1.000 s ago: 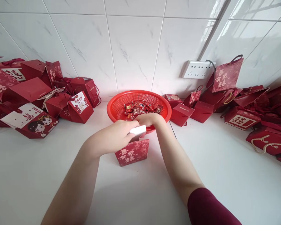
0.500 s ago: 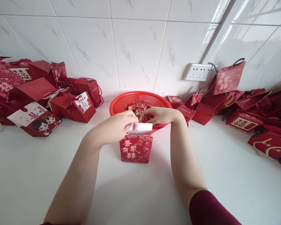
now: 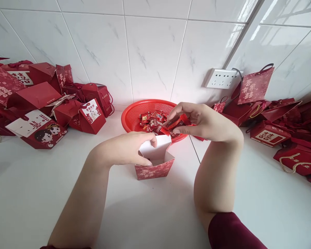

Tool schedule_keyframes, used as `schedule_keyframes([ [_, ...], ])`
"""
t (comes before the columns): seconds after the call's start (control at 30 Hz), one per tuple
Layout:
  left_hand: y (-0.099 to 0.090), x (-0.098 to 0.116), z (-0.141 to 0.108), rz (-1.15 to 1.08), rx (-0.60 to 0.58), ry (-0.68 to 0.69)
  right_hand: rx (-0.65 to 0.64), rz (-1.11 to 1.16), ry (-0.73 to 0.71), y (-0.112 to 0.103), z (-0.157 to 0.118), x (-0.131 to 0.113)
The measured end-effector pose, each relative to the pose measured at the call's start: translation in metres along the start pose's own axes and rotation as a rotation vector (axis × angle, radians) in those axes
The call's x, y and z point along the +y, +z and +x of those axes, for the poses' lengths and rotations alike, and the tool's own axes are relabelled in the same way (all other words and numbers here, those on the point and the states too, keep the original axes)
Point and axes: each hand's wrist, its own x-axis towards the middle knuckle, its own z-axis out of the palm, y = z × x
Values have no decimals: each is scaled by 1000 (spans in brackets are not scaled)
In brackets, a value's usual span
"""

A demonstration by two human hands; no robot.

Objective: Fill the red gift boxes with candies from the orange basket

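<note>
A red printed box (image 3: 155,170) stands on the white surface with its top open and a white inner flap raised at the back. My left hand (image 3: 131,148) holds its left side, thumb at the front rim and fingers at the flap. Above the near right edge of the red basket (image 3: 129,116), my right hand (image 3: 194,121) grips red wrapped candies (image 3: 177,122) between thumb and fingers. More wrapped candies (image 3: 154,121) lie in the basket behind the box.
Red gift boxes (image 3: 38,95) are piled at the left, and others (image 3: 269,133) at the right. A white power strip (image 3: 221,79) is on the tiled wall with a black cable plugged in. A thin dark line (image 3: 194,148) crosses the surface right of the open box.
My right hand has come up and right out of the basket with candies in it. The box now leans its opening toward me, and my left thumb has moved onto its front rim.
</note>
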Motion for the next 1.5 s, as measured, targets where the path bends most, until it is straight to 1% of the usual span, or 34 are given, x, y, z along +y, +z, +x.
schedule_keyframes([
  [0.1, 2, 0, 2, -35, -16, 51, -92, 22, -86, 9, 2, -10],
  [0.2, 3, 1, 3, -56, -16, 62, -200, -72, -68, 18, 8, -15],
  [0.37, 1, 1, 4, -30, -67, 78, -208, -154, 3, 25, 13, -18],
  [0.43, 1, 0, 3, -13, -46, 44, -182, -172, 29, 23, 13, -18],
  [0.5, 1, 2, 0, 6, -46, 33, -95, -218, 67, 20, 12, -14],
  [0.6, 2, 9, -9, -8, -141, 110, 66, -368, 167, 15, 19, 3],
  [0.67, 3, 16, -16, -16, -196, 169, 95, -486, 245, 14, 32, 22],
  [0.73, 5, 24, -22, 17, -201, 201, 25, -591, 355, 19, 50, 45],
  [0.77, 5, 27, -25, 36, -195, 206, -56, -646, 444, 24, 60, 56],
  [0.8, 6, 29, -26, 50, -192, 204, -166, -692, 533, 30, 69, 67],
  [0.87, 8, 32, -29, 48, -197, 176, -293, -702, 631, 42, 83, 84],
  [0.93, 9, 33, -30, 38, -194, 135, -374, -686, 684, 53, 91, 94],
  [1.03, 9, 32, -29, 36, -166, 110, -461, -641, 707, 62, 92, 99],
  [1.17, 10, 31, -25, 18, -155, 113, -514, -597, 705, 60, 89, 95],
  [1.5, 10, 30, -23, -20, -143, 111, -531, -575, 691, 58, 89, 99],
])
